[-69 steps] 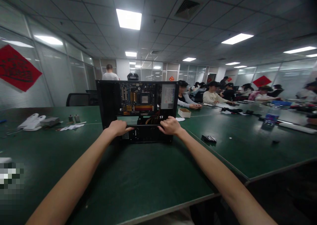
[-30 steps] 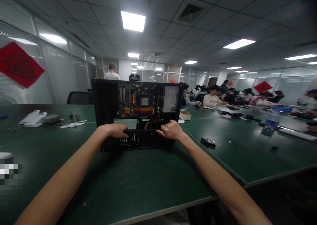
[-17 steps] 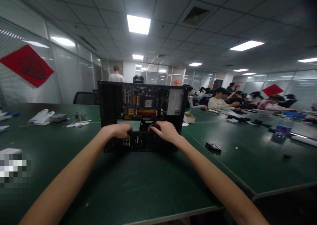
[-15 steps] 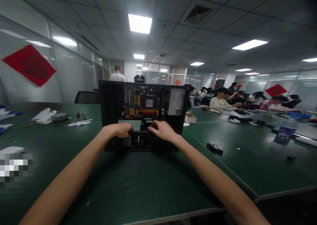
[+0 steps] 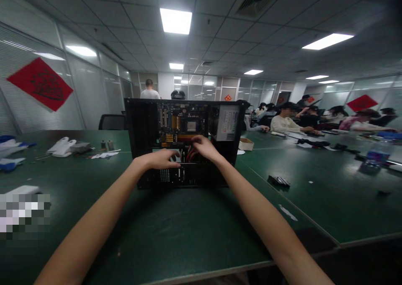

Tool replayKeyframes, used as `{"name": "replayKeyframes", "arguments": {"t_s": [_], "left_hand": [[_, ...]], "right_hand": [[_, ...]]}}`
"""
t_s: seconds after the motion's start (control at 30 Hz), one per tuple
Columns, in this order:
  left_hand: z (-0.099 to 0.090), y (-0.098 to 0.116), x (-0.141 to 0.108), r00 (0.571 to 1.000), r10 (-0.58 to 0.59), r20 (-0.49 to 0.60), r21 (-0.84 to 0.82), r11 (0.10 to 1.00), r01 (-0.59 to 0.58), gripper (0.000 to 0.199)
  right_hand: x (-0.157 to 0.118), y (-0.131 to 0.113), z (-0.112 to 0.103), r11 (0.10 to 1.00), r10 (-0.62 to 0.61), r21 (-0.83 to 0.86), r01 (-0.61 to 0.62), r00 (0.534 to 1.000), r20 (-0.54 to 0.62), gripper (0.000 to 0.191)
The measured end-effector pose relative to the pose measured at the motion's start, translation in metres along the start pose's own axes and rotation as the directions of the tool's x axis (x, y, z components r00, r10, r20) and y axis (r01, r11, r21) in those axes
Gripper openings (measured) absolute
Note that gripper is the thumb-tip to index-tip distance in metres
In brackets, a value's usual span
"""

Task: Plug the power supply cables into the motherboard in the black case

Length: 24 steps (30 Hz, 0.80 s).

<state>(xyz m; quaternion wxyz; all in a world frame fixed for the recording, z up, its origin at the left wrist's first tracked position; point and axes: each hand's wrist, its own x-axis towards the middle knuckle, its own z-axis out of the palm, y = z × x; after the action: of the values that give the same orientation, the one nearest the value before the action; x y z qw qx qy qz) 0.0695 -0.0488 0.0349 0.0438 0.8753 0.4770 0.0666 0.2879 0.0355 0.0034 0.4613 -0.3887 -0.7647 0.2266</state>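
Note:
An open black computer case stands upright on the green table, its inside facing me. Within it are a motherboard with a bare processor square and, at the upper right, a silver power supply. My left hand is at the lower bay, thumb and fingers apart, with nothing seen between them. Just below the motherboard's lower edge, my right hand has its fingers bent together around a bundle of coloured power cables. Its fingertips are partly hidden against the dark case.
On the left lie white gloves, a grey box-like part and two small bottles. A small open carton sits right of the case. A black part and a water bottle lie farther right, where several people sit.
My right hand has risen from the lower bay towards the motherboard, and coloured cables now show beneath it. My left hand's fingers have spread off the bay's edge. The view has shifted slightly.

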Motion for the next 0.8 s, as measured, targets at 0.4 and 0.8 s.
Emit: {"name": "replayKeyframes", "arguments": {"t_s": [0.4, 0.8], "left_hand": [[-0.007, 0.019, 0.010, 0.778, -0.066, -0.625, 0.011, 0.996, 0.093, 0.027], [-0.005, 0.015, 0.009, 0.661, 0.107, -0.743, 0.104, 0.994, -0.043, 0.031]], "right_hand": [[-0.014, -0.068, -0.029, 0.921, -0.258, 0.261, 0.288, 0.955, -0.145, 0.026], [-0.017, -0.062, -0.018, 0.924, -0.275, 0.271, 0.269, 0.961, -0.019, 0.027]]}}
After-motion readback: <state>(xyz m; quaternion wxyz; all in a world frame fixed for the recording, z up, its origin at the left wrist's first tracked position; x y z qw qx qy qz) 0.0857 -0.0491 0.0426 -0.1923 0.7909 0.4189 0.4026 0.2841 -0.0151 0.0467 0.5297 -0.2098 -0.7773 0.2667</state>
